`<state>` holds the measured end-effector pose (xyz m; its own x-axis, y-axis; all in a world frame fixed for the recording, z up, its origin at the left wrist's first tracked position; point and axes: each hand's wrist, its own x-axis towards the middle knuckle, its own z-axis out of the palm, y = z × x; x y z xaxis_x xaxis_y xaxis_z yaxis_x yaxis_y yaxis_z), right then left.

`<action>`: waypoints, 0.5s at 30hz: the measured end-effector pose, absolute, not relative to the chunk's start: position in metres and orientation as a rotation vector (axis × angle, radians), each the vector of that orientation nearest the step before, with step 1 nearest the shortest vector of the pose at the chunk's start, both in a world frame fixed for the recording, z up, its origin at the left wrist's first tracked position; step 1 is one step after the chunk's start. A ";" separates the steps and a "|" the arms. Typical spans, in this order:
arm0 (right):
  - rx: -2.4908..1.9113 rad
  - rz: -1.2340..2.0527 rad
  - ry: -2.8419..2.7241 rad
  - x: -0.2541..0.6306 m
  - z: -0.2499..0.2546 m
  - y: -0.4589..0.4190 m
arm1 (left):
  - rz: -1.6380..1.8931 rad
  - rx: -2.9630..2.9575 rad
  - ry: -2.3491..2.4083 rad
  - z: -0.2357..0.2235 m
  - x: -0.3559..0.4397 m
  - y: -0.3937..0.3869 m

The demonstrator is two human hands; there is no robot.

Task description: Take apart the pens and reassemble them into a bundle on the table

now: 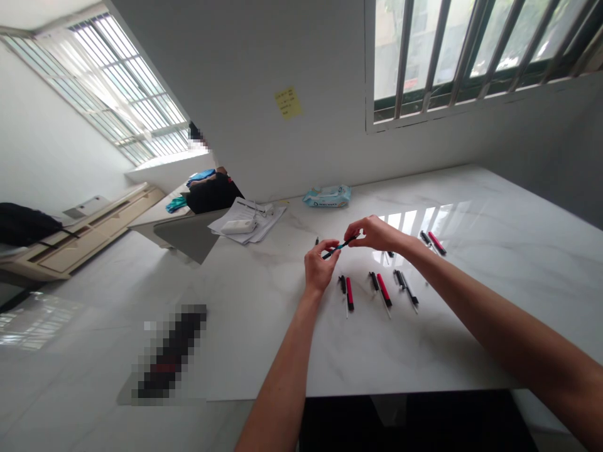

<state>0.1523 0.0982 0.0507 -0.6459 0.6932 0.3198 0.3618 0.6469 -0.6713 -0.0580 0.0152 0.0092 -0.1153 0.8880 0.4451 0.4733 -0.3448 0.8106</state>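
Two hands: left hand (320, 267) pinching the lower end of a slim black pen with a teal band (340, 246); right hand (374, 233) pinching its upper end, fingertips pressed together.
Pen position: between both hands, raised over a white marble desk (264, 333).
Step in hand: pen gripped two-handed, apart from the others.
Nearby: red-and-black pen parts (384, 290) in a loose row just below the hands; pale blue wet-wipes packet (326, 196) farther off.

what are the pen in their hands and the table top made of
The pen looks like plastic, with a smooth black and teal barrel, though too small to be sure. The table top looks like polished marble or a marble-look slab: grey veining, and gloss mirroring the window.
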 end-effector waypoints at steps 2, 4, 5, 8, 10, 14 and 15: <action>-0.863 0.753 -2.290 0.152 0.052 0.097 | 1.448 1.788 1.510 0.010 -0.058 0.015; -0.906 0.740 -2.302 0.152 0.054 0.096 | 1.442 1.809 1.520 0.010 -0.059 0.015; -0.917 0.738 -2.317 0.151 0.056 0.095 | 1.438 1.822 1.523 0.011 -0.059 0.014; -0.948 0.750 -2.360 0.150 0.059 0.092 | 1.420 1.856 1.538 0.012 -0.058 0.014; -0.991 0.764 -2.369 0.149 0.061 0.091 | 1.416 1.866 1.550 0.012 -0.058 0.014; -0.978 0.808 -2.381 0.154 0.067 0.089 | 1.427 1.855 1.545 0.012 -0.058 0.015; -0.946 0.829 -2.390 0.156 0.068 0.089 | 1.429 1.844 1.541 0.012 -0.058 0.015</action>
<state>0.1560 0.0888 0.0677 -0.6709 0.7210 0.1731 0.4591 0.5872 -0.6666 -0.0581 0.0147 0.0116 -0.0964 0.8786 0.4677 0.5325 -0.3515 0.7700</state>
